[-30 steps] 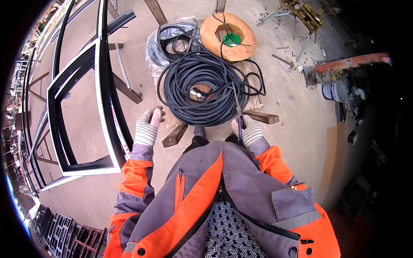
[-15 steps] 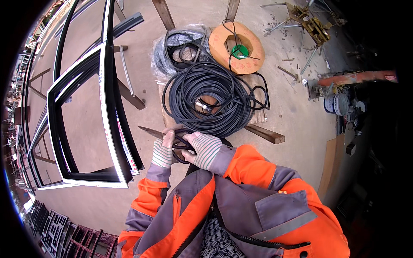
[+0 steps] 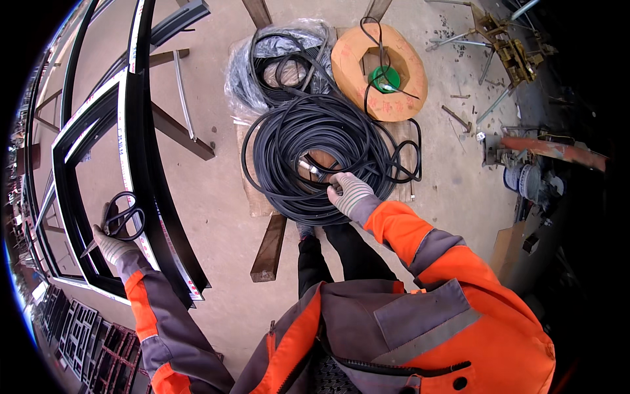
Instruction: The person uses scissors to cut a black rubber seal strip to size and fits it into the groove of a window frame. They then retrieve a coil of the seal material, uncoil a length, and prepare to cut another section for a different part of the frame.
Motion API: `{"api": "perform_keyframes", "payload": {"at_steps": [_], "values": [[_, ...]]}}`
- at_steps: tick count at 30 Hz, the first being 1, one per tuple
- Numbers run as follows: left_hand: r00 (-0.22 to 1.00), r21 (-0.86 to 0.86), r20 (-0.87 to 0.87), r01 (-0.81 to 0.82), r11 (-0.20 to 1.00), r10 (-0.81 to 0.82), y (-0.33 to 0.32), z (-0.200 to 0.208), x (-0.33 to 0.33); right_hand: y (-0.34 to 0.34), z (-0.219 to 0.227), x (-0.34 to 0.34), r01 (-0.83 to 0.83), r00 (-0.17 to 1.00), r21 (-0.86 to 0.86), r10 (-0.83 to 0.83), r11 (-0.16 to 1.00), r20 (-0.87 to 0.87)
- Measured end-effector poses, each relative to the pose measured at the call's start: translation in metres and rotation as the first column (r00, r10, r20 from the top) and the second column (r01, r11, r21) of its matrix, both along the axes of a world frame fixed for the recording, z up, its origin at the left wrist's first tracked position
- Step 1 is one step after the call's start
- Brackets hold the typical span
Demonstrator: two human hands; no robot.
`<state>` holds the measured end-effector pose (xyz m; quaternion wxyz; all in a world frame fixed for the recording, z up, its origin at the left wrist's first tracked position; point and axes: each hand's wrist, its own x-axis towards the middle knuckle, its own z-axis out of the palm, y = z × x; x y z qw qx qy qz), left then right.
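Out to the left, my left hand (image 3: 113, 246), in a pale striped glove, is closed around a pair of scissors (image 3: 131, 211). Their black loop handles stick up past the fingers, and a bit of blade shows below. This hand is over the white-and-black frame. My right hand (image 3: 351, 194), gloved alike, is at the near inner side of a large coil of black rubber strip (image 3: 279, 154). Its thumb and fingers are curled together on a strand there. A small shiny metal piece (image 3: 310, 167) lies inside the coil.
Metal frames (image 3: 125, 131) stand at the left. Behind the coil are a plastic-wrapped coil (image 3: 239, 82) and an orange cardboard ring (image 3: 348, 59) holding a green roll (image 3: 380, 77). A wooden beam (image 3: 268, 253) extends toward me. Tools and a yellowish stand (image 3: 502, 43) are at the right.
My hands were together on the scissors in front of me. The left has carried them out left to the frame; the right has let go and reached forward to the coil.
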<state>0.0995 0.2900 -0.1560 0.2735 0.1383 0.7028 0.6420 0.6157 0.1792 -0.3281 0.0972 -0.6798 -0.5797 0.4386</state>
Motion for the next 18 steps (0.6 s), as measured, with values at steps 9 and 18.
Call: {"api": "perform_keyframes", "payload": {"at_steps": [9, 18], "values": [[0.995, -0.086, -0.09, -0.041, 0.995, 0.033, 0.028, -0.068, -0.082, 0.058, -0.107, 0.054, 0.208, 0.957, -0.343, -0.119, 0.916, 0.263], [0.856, -0.184, -0.514, -0.053, 0.982, -0.05, 0.018, -0.049, -0.059, 0.116, -0.182, 0.054, 0.192, 0.862, 0.003, -0.17, 0.981, 0.478]]}}
